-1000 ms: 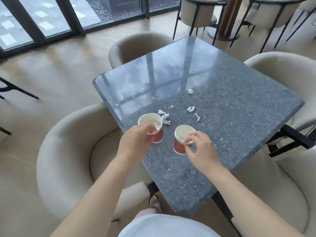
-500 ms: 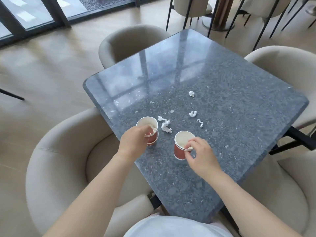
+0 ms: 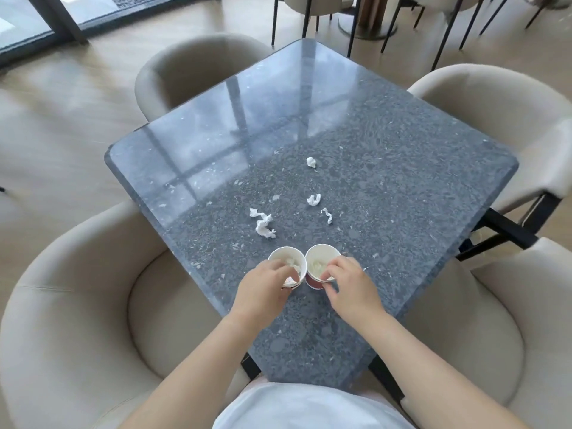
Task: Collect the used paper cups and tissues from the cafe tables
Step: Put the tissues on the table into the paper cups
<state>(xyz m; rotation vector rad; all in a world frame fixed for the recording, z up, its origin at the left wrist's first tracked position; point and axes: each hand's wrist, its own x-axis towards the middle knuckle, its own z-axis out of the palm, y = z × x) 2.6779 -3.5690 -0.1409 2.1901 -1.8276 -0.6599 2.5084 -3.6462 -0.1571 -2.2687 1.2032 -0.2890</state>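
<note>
I've got my left hand (image 3: 263, 284) pinching the left cup (image 3: 286, 266) and my right hand (image 3: 351, 283) pinching the right cup (image 3: 322, 264), rims touching near the desk (image 3: 402, 196) corner, and the long tissue twist (image 3: 263, 224) lies just ahead, left-hand side.

Two cups (image 3: 286, 261) (image 3: 322, 258), four tissue scraps (image 3: 262, 223) (image 3: 311, 162) (image 3: 314, 199) (image 3: 327, 215)

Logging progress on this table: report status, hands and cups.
Left hand gripping left cup; right hand gripping right cup. Cups rim to rim, tissue inside. Four tissue scraps loose on table. Nothing blocking.
</note>
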